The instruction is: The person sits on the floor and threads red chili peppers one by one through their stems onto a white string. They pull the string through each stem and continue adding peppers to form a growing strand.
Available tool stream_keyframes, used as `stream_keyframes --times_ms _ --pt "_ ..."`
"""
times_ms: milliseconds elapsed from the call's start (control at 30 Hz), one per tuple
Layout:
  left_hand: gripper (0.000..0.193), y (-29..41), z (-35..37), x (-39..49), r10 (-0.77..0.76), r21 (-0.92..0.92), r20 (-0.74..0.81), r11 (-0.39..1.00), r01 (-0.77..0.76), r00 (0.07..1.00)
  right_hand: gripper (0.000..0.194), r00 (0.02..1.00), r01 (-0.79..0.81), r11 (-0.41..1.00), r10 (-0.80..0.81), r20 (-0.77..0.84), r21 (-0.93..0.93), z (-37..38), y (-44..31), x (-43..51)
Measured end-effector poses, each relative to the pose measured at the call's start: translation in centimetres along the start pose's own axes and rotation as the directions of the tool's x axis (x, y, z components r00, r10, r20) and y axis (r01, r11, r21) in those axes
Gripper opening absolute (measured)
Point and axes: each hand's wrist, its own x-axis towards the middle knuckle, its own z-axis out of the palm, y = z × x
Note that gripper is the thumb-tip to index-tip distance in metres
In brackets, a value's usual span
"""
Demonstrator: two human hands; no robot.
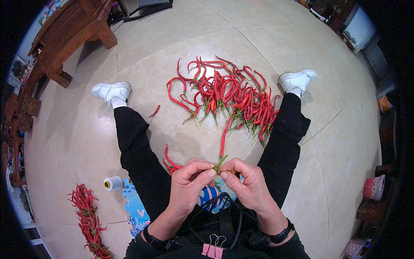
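Observation:
In front of my body a long red chili pepper (225, 136) hangs away from me by its green stem (222, 162). My left hand (191, 183) pinches close against the stem with thumb and forefinger. From the other side my right hand (243, 181) pinches at the same stem. A thin, shiny sliver like a needle shows by the left fingertips; it is too small to be sure. More red chilies (171, 164) stick out beyond my left hand, their lower part hidden by it.
A loose heap of red chilies (223, 87) lies on the tiled floor between my legs. At lower left lie a bundled string of chilies (89, 220), a spool of white thread (114, 183) and a blue patterned mat (134, 207). Carved wooden furniture (81, 35) stands at upper left.

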Motion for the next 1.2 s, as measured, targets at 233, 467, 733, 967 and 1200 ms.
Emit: stream_keyframes --times_ms 233,467,733,967,1200 --pt "0.009 -0.08 -0.29 0.12 0.005 -0.079 -0.007 0.997 -0.005 1.0 0.009 0.991 -0.136 0.986 0.135 0.024 0.091 0.13 -0.45 -0.15" --pt "0.007 -0.16 -0.29 0.1 -0.01 -0.077 -0.01 0.997 0.009 1.0 0.009 0.997 -0.074 0.995 0.076 -0.029 0.068 0.46 -0.21 -0.11" --pt "0.005 -0.35 -0.21 0.08 -0.018 -0.068 -0.007 0.998 0.018 1.0 0.01 0.997 -0.024 0.999 0.026 -0.069 0.03 0.73 0.3 -0.18" --pt "0.006 -0.42 -0.06 0.06 -0.011 -0.031 -0.021 0.999 0.01 1.0 0.01 0.997 -0.049 0.998 0.051 -0.051 0.036 0.61 0.28 -0.12" --pt "0.007 -0.1 -0.07 0.17 0.03 -0.059 -0.057 0.998 -0.033 0.998 0.009 0.995 -0.062 0.987 0.072 -0.066 0.149 0.77 -0.1 -0.09"
